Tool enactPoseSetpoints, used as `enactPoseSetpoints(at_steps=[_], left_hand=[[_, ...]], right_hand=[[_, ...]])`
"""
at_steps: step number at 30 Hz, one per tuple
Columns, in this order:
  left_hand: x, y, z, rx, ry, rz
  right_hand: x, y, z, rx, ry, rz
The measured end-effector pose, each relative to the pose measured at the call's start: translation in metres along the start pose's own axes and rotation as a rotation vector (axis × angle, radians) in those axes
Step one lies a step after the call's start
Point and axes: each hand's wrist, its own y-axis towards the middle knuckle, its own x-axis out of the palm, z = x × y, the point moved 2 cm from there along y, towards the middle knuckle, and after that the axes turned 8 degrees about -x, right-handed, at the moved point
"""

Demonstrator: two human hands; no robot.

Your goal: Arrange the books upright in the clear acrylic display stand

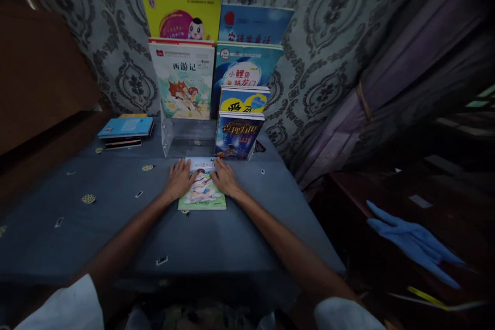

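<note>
A thin children's book [202, 193] with a green and white cover lies flat on the cloth-covered table, showing a drawn figure with a stringed instrument. My left hand [180, 179] rests along its left edge, fingers stretched forward and thumb on the cover. On the other side my right hand [226, 179] lies flat in the same way, touching the right edge and upper corner. Just beyond the hands stands a clear stepped book rack [166, 136]. Its right column holds a dark blue book [238, 136] at the front; a white-covered book [184, 82] leans in the left column.
Behind these, a yellow book [181, 13] and blue books [253, 23] stand against the patterned wall covering. A small book stack [127, 128] lies at the table's back left. To the right, a blue glove [413, 242] rests on a dark surface beside a purple curtain [348, 118].
</note>
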Motion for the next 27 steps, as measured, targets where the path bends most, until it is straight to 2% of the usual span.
enactPoseSetpoints(at_steps=[3,9,15,19,23,25,27], left_hand=[[-0.003,-0.001,0.004,-0.014,-0.004,0.025],[-0.012,-0.005,0.009,-0.048,-0.039,-0.011],[-0.015,-0.009,0.008,-0.067,-0.235,0.035],[-0.018,-0.007,0.005,-0.126,-0.558,0.094],[-0.020,0.000,0.001,-0.320,-1.054,0.092],[-0.019,0.002,-0.001,-0.451,-1.299,0.057],[-0.018,0.001,0.000,-0.539,-1.485,-0.028]], right_hand=[[0.005,-0.004,-0.003,-0.002,-0.036,0.037],[0.011,-0.027,-0.020,-0.012,-0.029,0.072],[0.010,-0.050,-0.038,0.009,0.038,0.119],[0.010,-0.057,-0.039,-0.001,0.141,0.143],[0.012,-0.056,-0.029,-0.013,0.343,0.222],[0.017,-0.053,-0.022,-0.018,0.468,0.300],[0.023,-0.049,-0.014,-0.014,0.597,0.395]])
